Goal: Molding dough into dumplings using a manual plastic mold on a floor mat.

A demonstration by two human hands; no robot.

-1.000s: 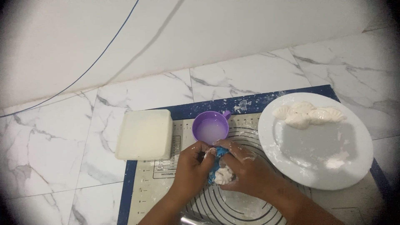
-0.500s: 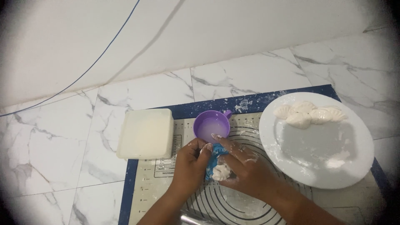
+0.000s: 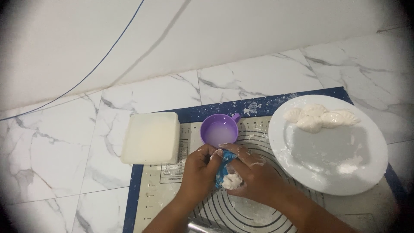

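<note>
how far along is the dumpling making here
Done: a few shaped white dumplings sit at the far edge of the round white plate. In hand: the left hand and right hand press a blue plastic dumpling mould with white dough showing. Left: most of the plate is bare; how much dough remains is unclear.

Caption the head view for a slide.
Both hands, left hand and right hand, press a blue dumpling mould beside a purple cup.

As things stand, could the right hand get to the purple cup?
Probably yes: the right hand sits just below the purple cup with nothing between them, but both hands are closed on a blue mould with dough.
</note>
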